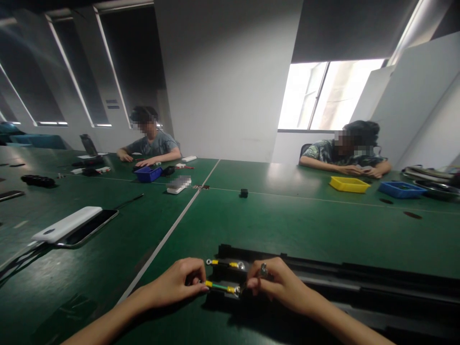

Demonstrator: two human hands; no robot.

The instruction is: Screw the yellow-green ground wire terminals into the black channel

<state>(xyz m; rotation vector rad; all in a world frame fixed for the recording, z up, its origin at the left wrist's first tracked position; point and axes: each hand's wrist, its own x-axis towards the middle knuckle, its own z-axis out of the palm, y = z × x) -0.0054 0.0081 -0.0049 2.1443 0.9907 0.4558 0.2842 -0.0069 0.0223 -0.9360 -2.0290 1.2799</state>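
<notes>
At the left end of the black rail, the green wire runs left to right from the left hand, which pinches it, to just beside the right hand, whose grip I cannot tell.

We see a green wire with yellow sleeves and a silvery ring end, a black wire sleeved likewise in yellow, and a black housing. Our green table is crossed by a pale line and bears a yellow tray, two blue trays and a white slab. We also note a dark shirt with paler mottling.
</notes>
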